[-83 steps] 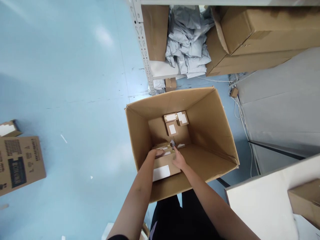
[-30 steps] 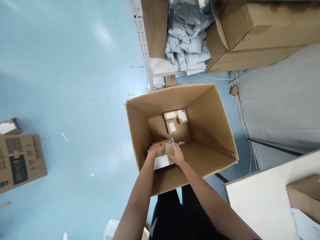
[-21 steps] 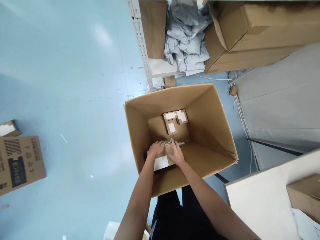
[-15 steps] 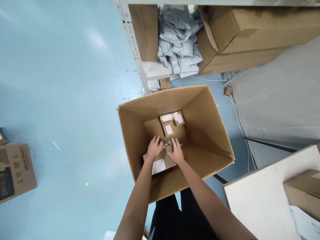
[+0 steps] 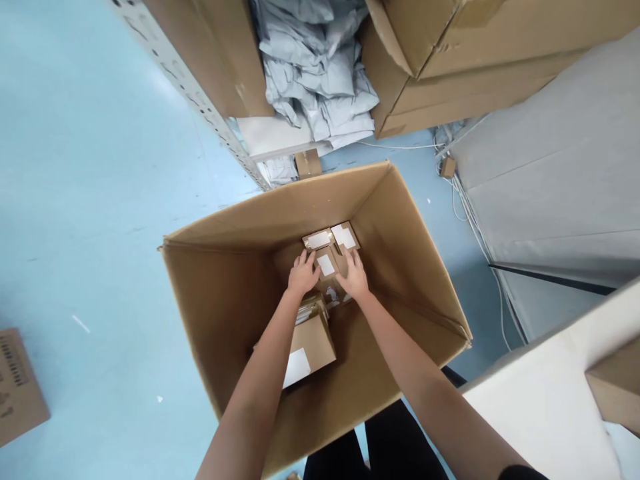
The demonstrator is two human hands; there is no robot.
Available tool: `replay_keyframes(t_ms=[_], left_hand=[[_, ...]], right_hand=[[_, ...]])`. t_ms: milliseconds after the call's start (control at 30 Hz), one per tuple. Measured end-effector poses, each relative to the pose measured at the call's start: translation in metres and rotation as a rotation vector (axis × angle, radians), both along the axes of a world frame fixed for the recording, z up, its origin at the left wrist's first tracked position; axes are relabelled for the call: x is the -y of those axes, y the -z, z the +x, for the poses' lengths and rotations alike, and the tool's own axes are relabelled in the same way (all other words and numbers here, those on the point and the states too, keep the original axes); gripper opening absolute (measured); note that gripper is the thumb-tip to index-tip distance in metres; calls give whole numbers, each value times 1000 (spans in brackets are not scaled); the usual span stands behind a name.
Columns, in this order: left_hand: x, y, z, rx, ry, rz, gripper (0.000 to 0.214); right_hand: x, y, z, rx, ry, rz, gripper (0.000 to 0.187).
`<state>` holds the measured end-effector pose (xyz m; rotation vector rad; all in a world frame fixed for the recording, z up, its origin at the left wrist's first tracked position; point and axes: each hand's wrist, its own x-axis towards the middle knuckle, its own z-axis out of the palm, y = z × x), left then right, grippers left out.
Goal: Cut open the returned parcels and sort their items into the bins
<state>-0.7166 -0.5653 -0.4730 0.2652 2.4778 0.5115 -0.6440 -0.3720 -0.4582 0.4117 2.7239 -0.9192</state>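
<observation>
Both my hands reach down into a large open cardboard box (image 5: 280, 200). My left hand (image 5: 303, 274) is at the left edge of a small labelled carton (image 5: 326, 265), fingers apart. My right hand (image 5: 353, 275) is on the carton's other side with its fingers spread; I cannot tell whether either palm presses on it. Beyond lie two more small cartons, one with a taped end (image 5: 319, 240) and one with a white label (image 5: 345, 235). Nearer me, below my left wrist, sits a bigger carton (image 5: 316, 343) bearing a white label, beside thin stacked packets (image 5: 311, 309).
A metal shelf post (image 5: 200, 100) rises at the back left. Grey mailer bags (image 5: 325, 80) are piled on the shelf beside big cartons (image 5: 480, 80). White cables (image 5: 470, 207) run along the floor at right. A white table (image 5: 545, 400) stands at the lower right.
Both hands have left the bigger carton and moved farther in, to either side of the small labelled carton. The bigger carton now sits nearer me. The view has shifted closer.
</observation>
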Motion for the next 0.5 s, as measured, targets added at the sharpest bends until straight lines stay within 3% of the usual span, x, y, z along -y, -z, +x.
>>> replay_keyframes(t_ms=[200,500], left_hand=[[-21,79,-31,178,76,-93,69],[-30,179,-25,391,91,-144,78]], right_hand=[[-38,72,-16,138,56,-31,91],[-54,152,-7,345,86,-50,90]])
